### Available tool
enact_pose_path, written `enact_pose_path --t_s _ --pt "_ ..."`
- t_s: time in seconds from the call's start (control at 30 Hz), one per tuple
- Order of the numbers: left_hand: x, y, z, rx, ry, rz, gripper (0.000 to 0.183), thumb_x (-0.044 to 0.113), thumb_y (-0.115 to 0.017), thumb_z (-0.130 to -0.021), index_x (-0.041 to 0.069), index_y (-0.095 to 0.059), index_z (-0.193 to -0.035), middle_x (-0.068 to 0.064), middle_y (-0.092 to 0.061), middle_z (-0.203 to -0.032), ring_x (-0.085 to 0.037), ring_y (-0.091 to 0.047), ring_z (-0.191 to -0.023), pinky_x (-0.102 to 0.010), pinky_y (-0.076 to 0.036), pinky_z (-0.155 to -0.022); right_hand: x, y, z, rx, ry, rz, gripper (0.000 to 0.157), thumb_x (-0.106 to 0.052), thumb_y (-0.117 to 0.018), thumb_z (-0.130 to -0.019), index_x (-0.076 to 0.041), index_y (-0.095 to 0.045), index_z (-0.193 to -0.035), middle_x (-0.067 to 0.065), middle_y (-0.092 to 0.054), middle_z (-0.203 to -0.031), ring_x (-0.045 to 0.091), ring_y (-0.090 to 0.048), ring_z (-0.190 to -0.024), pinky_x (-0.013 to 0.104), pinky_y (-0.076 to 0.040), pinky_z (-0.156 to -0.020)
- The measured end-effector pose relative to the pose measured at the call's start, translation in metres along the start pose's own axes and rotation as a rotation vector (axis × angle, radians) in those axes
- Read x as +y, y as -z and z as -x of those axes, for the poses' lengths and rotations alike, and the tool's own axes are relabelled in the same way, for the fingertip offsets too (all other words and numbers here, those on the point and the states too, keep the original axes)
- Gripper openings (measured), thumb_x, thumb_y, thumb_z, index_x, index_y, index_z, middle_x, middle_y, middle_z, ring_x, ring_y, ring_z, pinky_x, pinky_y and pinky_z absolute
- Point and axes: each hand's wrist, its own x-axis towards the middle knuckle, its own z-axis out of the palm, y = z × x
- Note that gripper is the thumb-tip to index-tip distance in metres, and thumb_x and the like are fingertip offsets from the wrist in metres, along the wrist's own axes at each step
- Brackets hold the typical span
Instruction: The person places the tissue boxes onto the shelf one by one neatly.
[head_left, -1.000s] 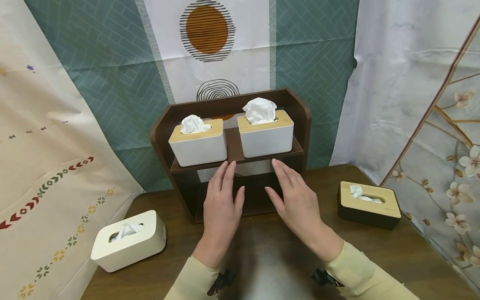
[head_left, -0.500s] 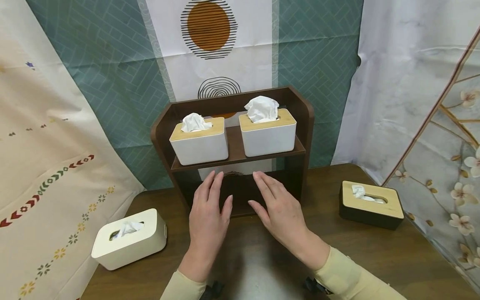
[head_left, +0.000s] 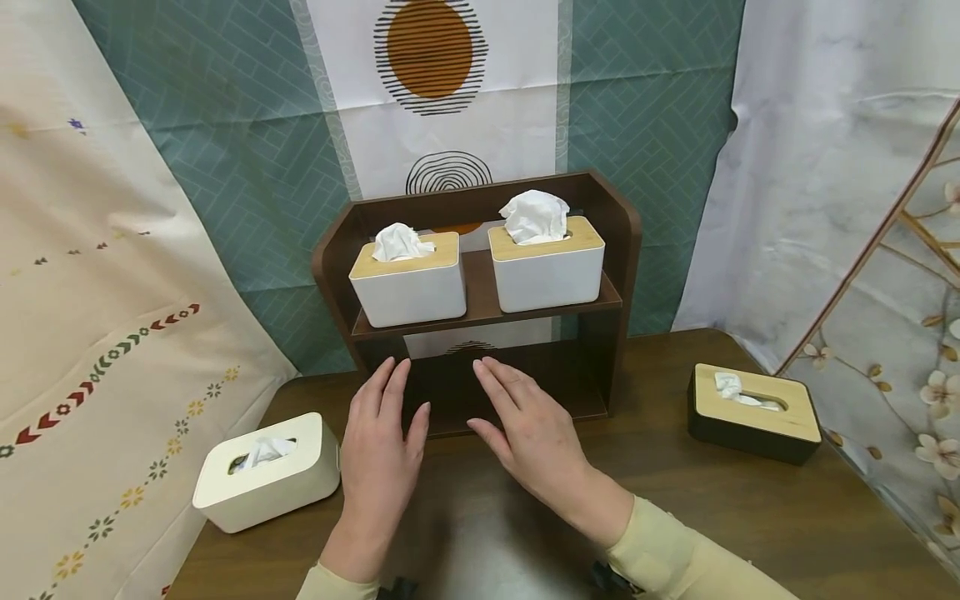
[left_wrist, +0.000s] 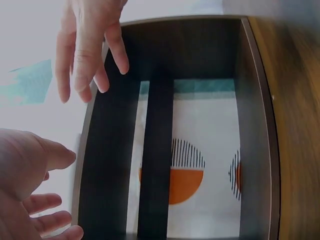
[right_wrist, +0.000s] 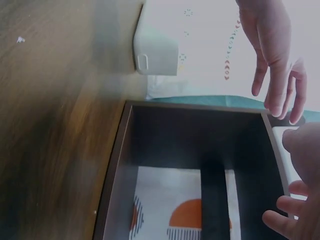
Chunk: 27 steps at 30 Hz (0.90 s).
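Note:
In the head view my left hand (head_left: pixel 382 458) and right hand (head_left: pixel 536 437) hover apart in front of a dark brown two-tier shelf (head_left: pixel 483 321). Their fingers are extended and neither hand holds anything. On the upper tier two white tissue boxes with wooden lids sit side by side, a left tissue box (head_left: pixel 411 296) and a right tissue box (head_left: pixel 551 279), each with a tissue sticking up. Both wrist views show the lower tier (left_wrist: pixel 205 125) from the front, patterned cloth visible through its back.
A cream tissue box (head_left: pixel 273 492) lies on the wooden table (head_left: pixel 660 517) at the left. To the right is a black tissue box with a wooden lid (head_left: pixel 753 408). Patterned cloths (head_left: pixel 645 142) hang behind and at both sides.
Both hands have drawn back from just below the upper tier's edge and shifted left. The head view has shifted slightly. Every tissue box has stayed in place.

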Motion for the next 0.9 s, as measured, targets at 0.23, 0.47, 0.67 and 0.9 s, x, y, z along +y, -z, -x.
enact_pose_path --t_s 0.23,0.47,0.67,0.9 --pt "-0.020 0.012 0.013 -0.025 0.015 -0.029 0.069 0.005 -0.089 -0.092 0.001 -0.060 -0.154 -0.024 -0.058 -0.155 -0.050 -0.058 -0.136 -0.064 -0.051 -0.109 -0.011 -0.011 -0.006 -0.039 0.039 0.007 0.077 -0.036 -0.082 -0.103 -0.009 -0.048 -0.167 0.012 -0.056 -0.163 0.029 -0.061 -0.142 0.040 -0.056 -0.110" --pt "-0.040 0.023 0.022 -0.014 0.035 -0.070 0.069 0.002 -0.089 -0.091 0.000 -0.059 -0.153 -0.026 -0.058 -0.154 -0.052 -0.058 -0.134 -0.065 -0.051 -0.108 -0.022 -0.022 -0.014 -0.101 0.061 0.004 0.074 -0.040 -0.079 -0.105 -0.011 -0.050 -0.166 0.010 -0.054 -0.165 0.026 -0.058 -0.146 0.038 -0.054 -0.112" --pt "-0.056 0.033 0.026 -0.009 0.057 -0.092 0.068 0.001 -0.087 -0.092 -0.001 -0.058 -0.153 -0.027 -0.057 -0.155 -0.053 -0.057 -0.134 -0.066 -0.048 -0.108 -0.028 -0.033 -0.018 -0.162 0.079 -0.002 0.075 -0.049 -0.076 -0.105 -0.010 -0.052 -0.165 0.010 -0.052 -0.168 0.027 -0.055 -0.150 0.039 -0.049 -0.117" --pt "-0.073 0.044 0.031 -0.003 0.078 -0.114 0.065 0.001 -0.086 -0.092 -0.001 -0.059 -0.152 -0.028 -0.058 -0.154 -0.054 -0.058 -0.133 -0.068 -0.047 -0.107 -0.035 -0.048 -0.024 -0.194 0.118 0.041 0.071 -0.051 -0.070 -0.108 -0.011 -0.054 -0.164 0.010 -0.052 -0.168 0.027 -0.053 -0.152 0.038 -0.042 -0.123"
